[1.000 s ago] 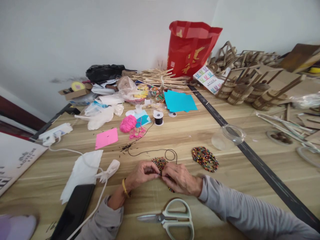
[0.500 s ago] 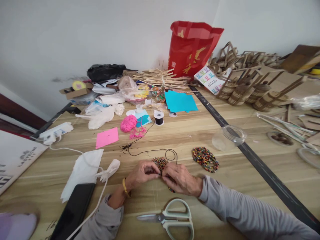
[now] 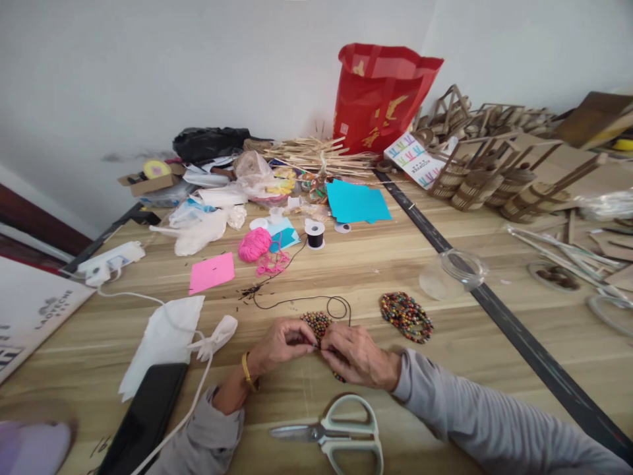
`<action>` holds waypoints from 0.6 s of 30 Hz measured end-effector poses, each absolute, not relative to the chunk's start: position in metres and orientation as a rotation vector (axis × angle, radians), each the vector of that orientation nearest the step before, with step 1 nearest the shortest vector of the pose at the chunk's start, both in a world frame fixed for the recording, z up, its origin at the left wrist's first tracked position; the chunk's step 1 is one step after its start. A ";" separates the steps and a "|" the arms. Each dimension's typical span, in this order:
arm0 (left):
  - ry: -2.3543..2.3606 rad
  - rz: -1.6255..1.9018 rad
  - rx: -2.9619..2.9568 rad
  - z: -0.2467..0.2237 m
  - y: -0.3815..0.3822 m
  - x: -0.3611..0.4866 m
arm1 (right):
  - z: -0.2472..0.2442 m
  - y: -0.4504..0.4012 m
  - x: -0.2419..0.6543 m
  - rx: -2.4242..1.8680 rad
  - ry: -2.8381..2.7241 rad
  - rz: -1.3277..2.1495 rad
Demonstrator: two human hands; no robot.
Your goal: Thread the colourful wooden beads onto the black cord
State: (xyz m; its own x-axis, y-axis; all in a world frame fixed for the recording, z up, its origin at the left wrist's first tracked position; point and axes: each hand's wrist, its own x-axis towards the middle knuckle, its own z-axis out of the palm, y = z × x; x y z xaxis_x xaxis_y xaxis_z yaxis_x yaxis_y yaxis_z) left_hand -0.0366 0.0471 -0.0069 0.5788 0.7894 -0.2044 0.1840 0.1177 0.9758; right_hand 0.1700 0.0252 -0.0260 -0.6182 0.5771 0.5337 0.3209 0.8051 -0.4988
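Observation:
My left hand (image 3: 285, 343), with a yellow bangle at the wrist, pinches thumb and forefinger together. Its fingertips meet those of my right hand (image 3: 357, 355), which is also closed. Between them is a short dark bit of the black cord (image 3: 297, 300), whose loop runs in under my right hand. Part of a string of coloured beads (image 3: 339, 376) shows below my right fingers; the rest is hidden. Just beyond the fingertips lies a heap of small multicoloured beads (image 3: 316, 321). Scissors (image 3: 324, 432) with pale handles lie nearer me, blades pointing left.
Finished-looking bead strands (image 3: 406, 316) lie coiled right of my hands. A spool of black cord (image 3: 315, 234), pink yarn (image 3: 255, 245) and a pink paper (image 3: 211, 272) are farther off. Left are a black phone-like slab (image 3: 146, 415) and a white cable (image 3: 198, 396). A red bag (image 3: 380, 99) stands behind.
Almost nothing differs. Both hands stay in the same place with the fingertips together, with only a very slight shift at the tips.

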 end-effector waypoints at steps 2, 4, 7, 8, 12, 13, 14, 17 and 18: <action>0.896 0.547 1.409 -0.006 0.047 -0.036 | -0.025 0.025 0.170 -0.656 -2.278 0.468; 0.898 0.551 1.397 -0.005 0.047 -0.035 | -0.025 0.025 0.170 -0.656 -2.279 0.465; 0.907 0.560 1.381 -0.003 0.046 -0.034 | -0.026 0.025 0.170 -0.655 -2.280 0.455; 0.909 0.562 1.378 -0.002 0.046 -0.034 | -0.026 0.025 0.170 -0.655 -2.280 0.453; 0.912 0.554 1.382 0.000 0.045 -0.034 | -0.026 0.026 0.170 -0.647 -2.278 0.459; 0.917 0.553 1.386 0.000 0.045 -0.034 | -0.026 0.026 0.170 -0.645 -2.278 0.462; 0.920 0.552 1.388 0.000 0.045 -0.033 | -0.026 0.026 0.170 -0.644 -2.278 0.466; 0.923 0.550 1.394 0.000 0.045 -0.033 | -0.025 0.026 0.170 -0.639 -2.279 0.474; 0.919 0.548 1.396 0.000 0.045 -0.033 | -0.025 0.026 0.170 -0.637 -2.279 0.475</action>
